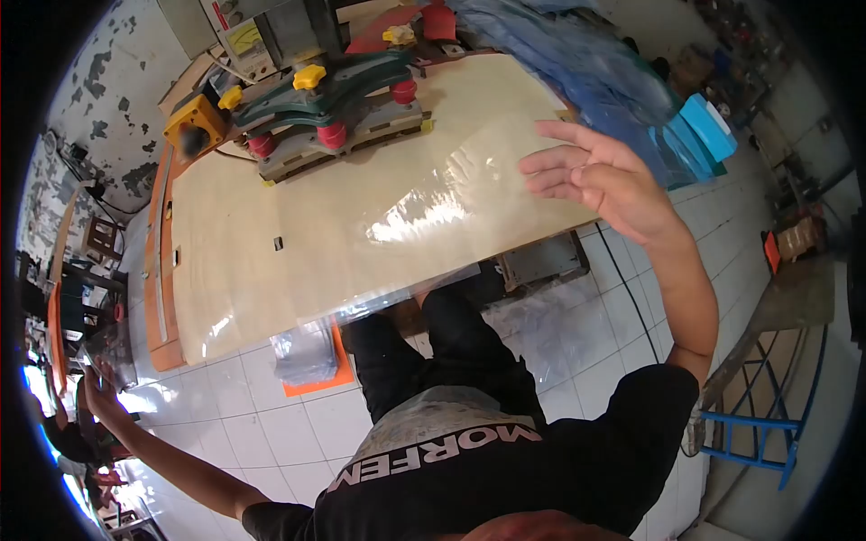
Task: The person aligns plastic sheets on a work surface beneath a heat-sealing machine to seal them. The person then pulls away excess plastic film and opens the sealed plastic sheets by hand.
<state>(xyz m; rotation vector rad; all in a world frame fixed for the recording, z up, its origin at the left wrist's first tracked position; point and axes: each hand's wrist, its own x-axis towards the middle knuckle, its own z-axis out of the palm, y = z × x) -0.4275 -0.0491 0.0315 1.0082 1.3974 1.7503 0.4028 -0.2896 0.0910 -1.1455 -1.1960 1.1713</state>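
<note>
My right hand (606, 180) hovers over the right side of a pale, glossy work surface (307, 288), palm partly turned up. Its fingers are apart and nothing shows in them. Far out at the left edge is my left hand (101, 389), off the table and small in the view. Something see-through, like clear plastic (115, 353), shows by its fingers; whether they grip it is unclear. At the back of the table stands a press (316, 108) with dark green arms, yellow knobs and red spacers over a metal bar.
Blue plastic sheeting (595, 72) lies heaped at the back right beside a light-blue box (708, 126). A yellow box (194, 126) sits left of the press. Below the table, clear plastic (305, 353) rests on an orange sheet. A blue metal frame (758, 433) stands at right.
</note>
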